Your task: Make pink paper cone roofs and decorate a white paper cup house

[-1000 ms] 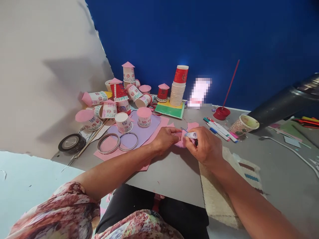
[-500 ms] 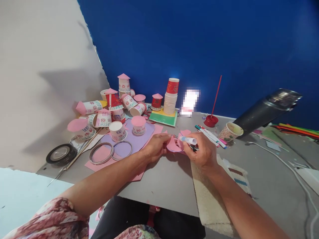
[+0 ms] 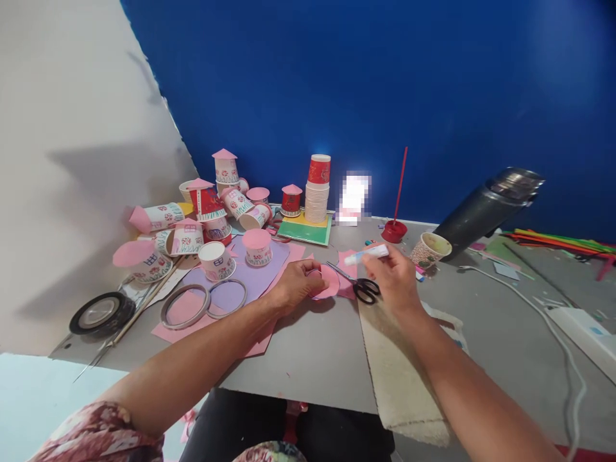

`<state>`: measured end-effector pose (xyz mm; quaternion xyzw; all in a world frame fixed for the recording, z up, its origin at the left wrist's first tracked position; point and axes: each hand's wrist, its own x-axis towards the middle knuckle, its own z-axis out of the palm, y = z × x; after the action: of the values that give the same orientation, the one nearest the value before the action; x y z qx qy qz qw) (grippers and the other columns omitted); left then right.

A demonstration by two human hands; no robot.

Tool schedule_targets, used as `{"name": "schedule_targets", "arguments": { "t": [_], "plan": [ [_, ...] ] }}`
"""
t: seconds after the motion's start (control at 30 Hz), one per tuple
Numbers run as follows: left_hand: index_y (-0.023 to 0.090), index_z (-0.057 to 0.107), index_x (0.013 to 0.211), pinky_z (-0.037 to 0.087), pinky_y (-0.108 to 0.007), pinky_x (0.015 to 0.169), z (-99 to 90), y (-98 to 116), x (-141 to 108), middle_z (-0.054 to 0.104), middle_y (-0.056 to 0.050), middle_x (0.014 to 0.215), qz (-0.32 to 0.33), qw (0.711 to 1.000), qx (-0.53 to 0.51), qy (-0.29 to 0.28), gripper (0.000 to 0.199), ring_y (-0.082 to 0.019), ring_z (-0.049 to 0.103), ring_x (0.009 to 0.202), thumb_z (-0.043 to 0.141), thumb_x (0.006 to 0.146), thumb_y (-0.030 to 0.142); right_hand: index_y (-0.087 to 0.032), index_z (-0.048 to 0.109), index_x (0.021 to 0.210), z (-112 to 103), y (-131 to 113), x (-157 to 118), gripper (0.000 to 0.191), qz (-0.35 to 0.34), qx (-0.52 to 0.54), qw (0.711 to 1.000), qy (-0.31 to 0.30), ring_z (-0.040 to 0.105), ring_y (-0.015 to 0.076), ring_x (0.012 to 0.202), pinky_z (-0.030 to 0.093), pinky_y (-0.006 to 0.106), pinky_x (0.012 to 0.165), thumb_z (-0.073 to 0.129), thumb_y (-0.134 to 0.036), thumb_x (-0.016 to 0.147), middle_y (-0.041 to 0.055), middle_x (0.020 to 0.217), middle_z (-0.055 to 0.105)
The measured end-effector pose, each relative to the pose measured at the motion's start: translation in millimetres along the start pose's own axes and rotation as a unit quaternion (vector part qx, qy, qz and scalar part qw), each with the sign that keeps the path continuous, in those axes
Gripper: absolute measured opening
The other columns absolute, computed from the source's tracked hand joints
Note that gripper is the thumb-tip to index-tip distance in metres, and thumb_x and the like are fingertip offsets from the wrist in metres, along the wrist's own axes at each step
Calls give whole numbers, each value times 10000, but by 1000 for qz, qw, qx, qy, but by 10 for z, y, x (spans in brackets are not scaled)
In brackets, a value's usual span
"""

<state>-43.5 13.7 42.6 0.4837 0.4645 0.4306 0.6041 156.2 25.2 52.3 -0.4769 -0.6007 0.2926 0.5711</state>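
Observation:
My right hand [image 3: 395,273] is raised over the table, its fingers closed round a slim white glue stick [image 3: 366,255] with pale blue print. The glue stick's narrower end points left. My left hand [image 3: 297,282] pinches a round piece of pink paper [image 3: 330,282] low over the table. Part of that paper is hidden by the fingers. Between the hands lies a pair of black-handled scissors [image 3: 366,290], its blades on pink paper scraps [image 3: 347,262].
Decorated paper cups [image 3: 257,247] with pink roofs crowd the left. Two tape rings [image 3: 185,307] lie on pink and purple sheets. A cup stack [image 3: 317,192] stands at the back. To the right are a patterned cup [image 3: 430,250], a dark flask [image 3: 484,212], a cloth [image 3: 399,372] and a white cable [image 3: 539,308].
My right hand has lifted the glue stick away from the pink paper, uncovering the scissors. The paper now lies flatter under my left hand. The view has shifted slightly right.

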Motion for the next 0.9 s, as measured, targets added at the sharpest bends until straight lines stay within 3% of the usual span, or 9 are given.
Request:
{"name": "schedule_targets", "arguments": {
  "t": [0.1, 0.2, 0.3, 0.43, 0.6, 0.7, 0.8, 0.9],
  "plan": [
    [123, 716, 728, 359, -225, 514, 1, 14, -10, 634, -37, 645, 14, 1000, 21, -18, 101, -102, 506, 561, 714, 634, 156, -205, 613, 822, -147, 161, 200, 254, 40, 31, 997, 66, 419, 100, 489, 361, 237, 456, 678, -446, 781, -53, 588, 529],
    [127, 711, 683, 330, -220, 491, 16, 48, -2, 590, -16, 594, 20, 999, 18, -17, 61, -92, 467, 539, 685, 636, 155, -202, 587, 862, -288, 283, 356, 315, 93, -4, 992, 87, 455, 101, 467, 387, 237, 436, 657, -494, 766, -31, 621, 592],
    [131, 722, 719, 369, -219, 480, 28, 184, 25, 586, 0, 573, -7, 1000, -5, 6, 131, -95, 468, 519, 676, 596, 137, -187, 582, 933, -385, 332, 429, 342, 108, -47, 991, 63, 598, 144, 547, 463, 258, 479, 635, -487, 777, 42, 748, 699],
    [128, 712, 713, 434, -216, 484, 23, 544, 58, 601, -1, 595, -12, 998, -44, 47, 148, -90, 473, 524, 688, 571, 94, -173, 644, 984, -403, 368, 413, 274, 96, -156, 983, -11, 690, 201, 709, 512, 297, 607, 638, -373, 797, 81, 840, 749],
    [112, 698, 750, 512, -219, 567, 51, 884, -17, 645, -31, 703, 11, 995, -79, 52, 125, -107, 584, 628, 700, 630, 78, -182, 694, 1028, -319, 373, 324, 251, 61, -345, 935, -53, 675, 279, 927, 478, 349, 751, 652, -257, 793, 123, 972, 749],
    [121, 638, 742, 541, -249, 563, 83, 803, -211, 651, -49, 717, -32, 997, -71, -26, 129, -165, 655, 683, 732, 655, 141, -176, 680, 1125, -295, 331, 293, 301, 53, -427, 900, -69, 656, 299, 990, 465, 356, 779, 602, -254, 845, 147, 999, 741],
    [116, 641, 837, 470, -229, 441, 61, 507, -535, 636, -59, 671, -74, 989, 22, -124, 231, -203, 676, 629, 740, 723, 290, -165, 670, 1156, -293, 285, 290, 307, 43, -482, 870, -92, 638, 313, 1024, 457, 356, 783, 568, -254, 881, 160, 986, 739],
    [120, 651, 952, 548, -302, 560, -7, 183, -882, 666, -81, 759, -17, 978, 140, -151, 330, -242, 705, 748, 731, 759, 375, -161, 664, 1150, -295, 233, 288, 289, 35, -514, 849, -117, 588, 331, 1117, 438, 362, 819, 539, -260, 908, 168, 1059, 723]
  ]
}}
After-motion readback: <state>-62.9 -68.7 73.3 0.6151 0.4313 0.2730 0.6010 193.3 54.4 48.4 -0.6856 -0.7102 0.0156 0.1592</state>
